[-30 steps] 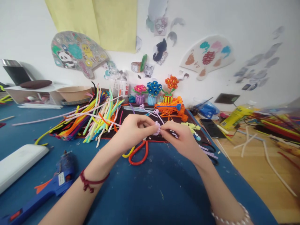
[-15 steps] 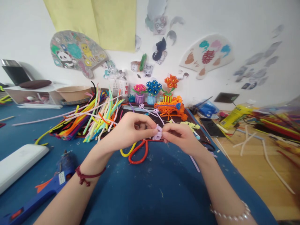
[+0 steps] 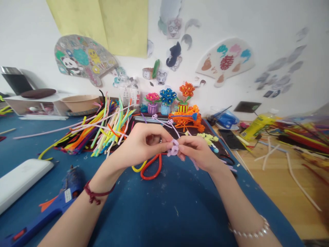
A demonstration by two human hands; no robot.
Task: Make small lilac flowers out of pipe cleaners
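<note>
A small looped flower of lilac pipe cleaner (image 3: 174,149) is pinched between my two hands above the blue table mat. My left hand (image 3: 147,142) grips its left side with thumb and forefinger. On its right side, my right hand (image 3: 196,149) closes thumb and fingers; a lilac stem trails below this palm. Just beyond my hands lie similar lilac flowers on stems (image 3: 174,127) and a heap of orange pipe-cleaner flowers (image 3: 189,118). Pale yellow pieces (image 3: 209,138) rest behind my right hand. A red loop (image 3: 151,176) lies on the mat below my left hand.
Bundled colourful pipe cleaners (image 3: 113,123) fill the left back. A blue glue gun (image 3: 61,202) and a white device (image 3: 25,181) lie at left. Finished potted flowers (image 3: 166,108) stand by the wall. At right are a phone (image 3: 231,139) and a yellow bottle (image 3: 257,125).
The lilac flower has turned between my fingers, its loops now facing more toward me. The trailing stem has swung up and left, closer to my right hand.
</note>
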